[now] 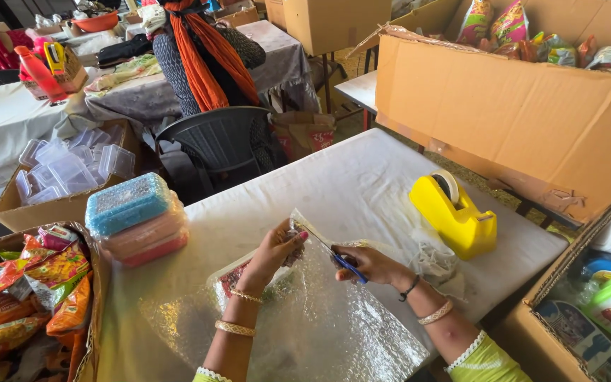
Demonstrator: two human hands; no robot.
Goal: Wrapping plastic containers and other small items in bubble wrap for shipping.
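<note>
Left hand [275, 249] pinching clear bubble-wrap sheet [305, 318] on white-covered bench [362, 184] | right hand [370, 264] closed round blue-handled scissors [341, 260] at sheet edge | risk: crooked cut if wrap slackens

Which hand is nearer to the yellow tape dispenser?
Right. The right hand, holding scissors, is just left of the tape dispenser; the left hand is farther left, on the bubble wrap.

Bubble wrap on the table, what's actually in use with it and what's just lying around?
In use:
bubble wrap
scissors in right hand
left hand holding the wrap's edge

Lying about:
yellow tape dispenser
stacked lidded boxes
carton of snack packets
</note>
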